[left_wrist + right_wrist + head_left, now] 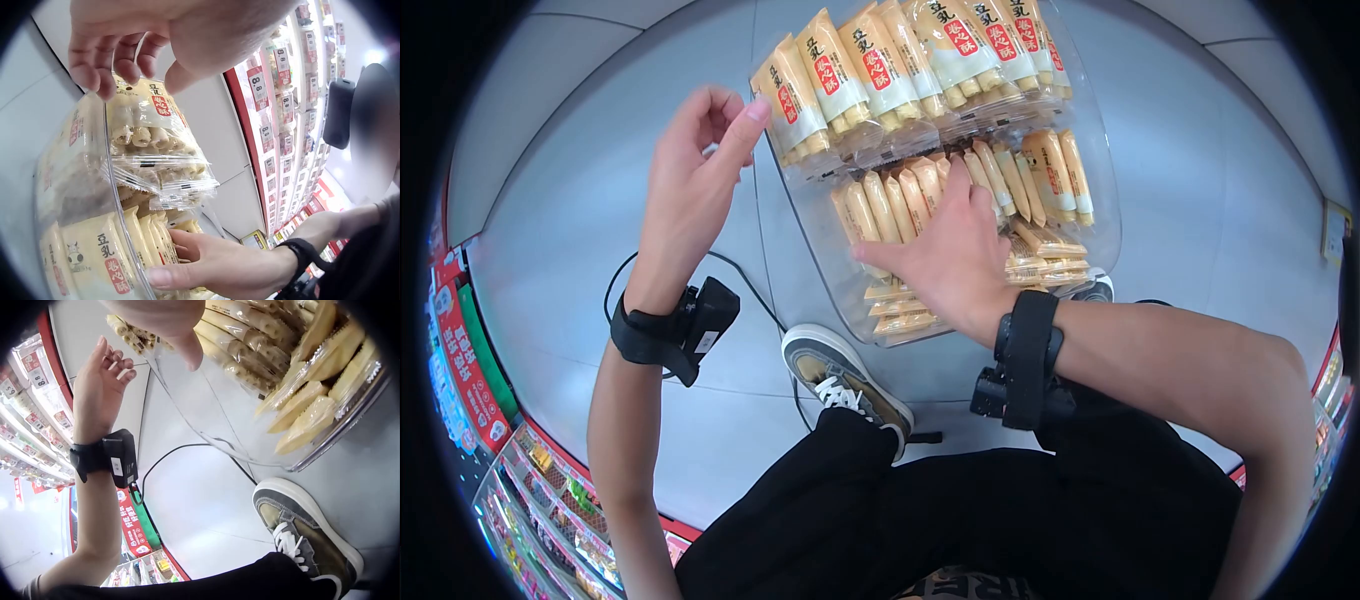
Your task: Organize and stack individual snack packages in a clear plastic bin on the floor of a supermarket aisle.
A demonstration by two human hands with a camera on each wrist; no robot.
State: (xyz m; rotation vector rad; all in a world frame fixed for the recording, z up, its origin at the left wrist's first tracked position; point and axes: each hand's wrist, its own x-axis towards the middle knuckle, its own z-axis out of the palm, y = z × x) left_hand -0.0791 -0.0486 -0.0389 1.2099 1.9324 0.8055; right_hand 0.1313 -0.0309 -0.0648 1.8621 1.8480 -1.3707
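A clear plastic bin (828, 280) holds wrapped packets of cream-coloured rolled pastries. Inside it, my right hand (955, 255) reaches over the middle row of packets (890, 208), thumb and fingers spread across their tops. In the left wrist view the right thumb lies along the row and the other fingers dip behind the packets, partly hidden. My left hand (700, 165) hovers at the bin's far left corner, fingers loosely bent and nothing in it. Beside its thumb stands the taller back row of packets (880, 75).
More packets (1050, 270) lie flat at the bin's near end. My shoe (840, 375) stands close to the bin's near left corner. A black cable (181, 447) runs across the tiled floor. Store shelves with price tags (287, 106) line the sides.
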